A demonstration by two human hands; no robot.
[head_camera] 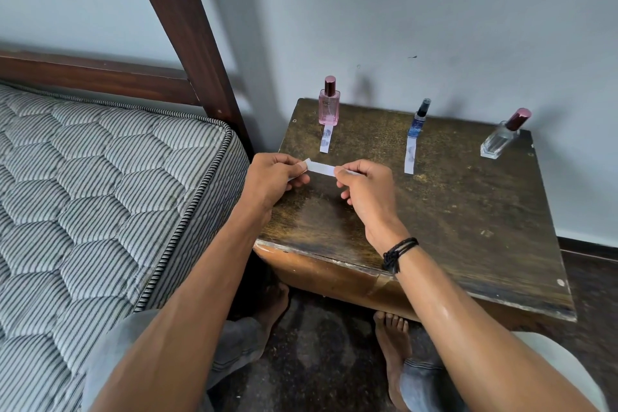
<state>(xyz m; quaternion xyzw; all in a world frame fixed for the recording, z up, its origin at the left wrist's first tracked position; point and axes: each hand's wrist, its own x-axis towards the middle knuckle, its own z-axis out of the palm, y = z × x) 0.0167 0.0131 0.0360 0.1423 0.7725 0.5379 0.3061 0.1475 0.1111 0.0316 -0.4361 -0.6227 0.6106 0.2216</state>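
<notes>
White paper strip [321, 169] stretches level between both hands, held just above the near left part of the dark wooden table [468, 211]. The left hand [272, 177] pinches the strip's left end between thumb and curled fingers, and the right hand [366, 186] pinches the right end the same way, its other fingers tucked loosely underneath. A black cord bracelet [398, 252] circles the right wrist.

Along the far edge of the table stand three small bottles, well apart from one another: a pink bottle [329, 105] at the left, a slim blue spray bottle [419, 119] in the middle, and a clear bottle [500, 140] with a dark red cap at the right. A marked strip [326, 139] lies flat on the table just in front of the pink bottle, and a second strip [410, 155] lies in front of the blue one. To the left of the table sits a striped quilted mattress [100, 194] on a dark wooden bed frame [187, 30].
</notes>
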